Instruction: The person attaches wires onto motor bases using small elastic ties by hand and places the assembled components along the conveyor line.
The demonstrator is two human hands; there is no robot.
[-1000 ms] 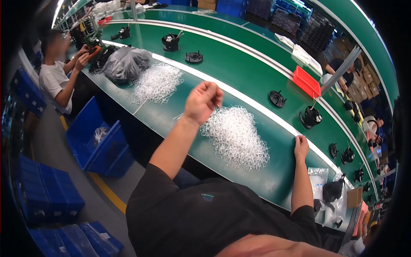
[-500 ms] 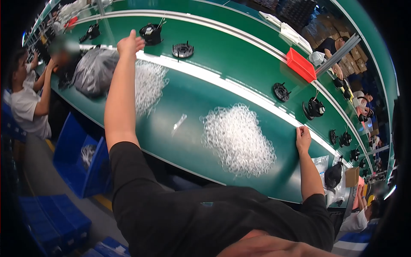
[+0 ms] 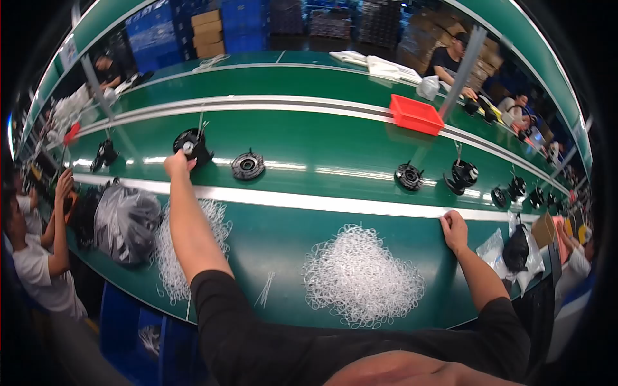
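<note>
My left hand [image 3: 179,165] is at the lower left of a black motor-like part [image 3: 193,147] on the green belt, its fingers closed against the part's edge. To the right of that part lies a flat black round piece [image 3: 248,165]. My right hand [image 3: 454,230] rests at the belt's pale metal edge with its fingers pressed together; whatever may be between them is too small to make out. Between my arms, a large pile of white loops [image 3: 360,276] lies on the green table. Another white pile [image 3: 215,222] is partly behind my left forearm.
A grey plastic bag [image 3: 127,222] stands at the left, near a co-worker in white [image 3: 42,264]. Beyond the belt is a red tray [image 3: 415,114]. Further black parts [image 3: 462,175] line the belt at right, above clear bags [image 3: 492,249]. A few thin white strips [image 3: 265,289] lie on the table.
The view has turned. My left hand has gone from the near white pile to the black part on the belt, its fingers now closed. My right hand stays near the belt edge.
</note>
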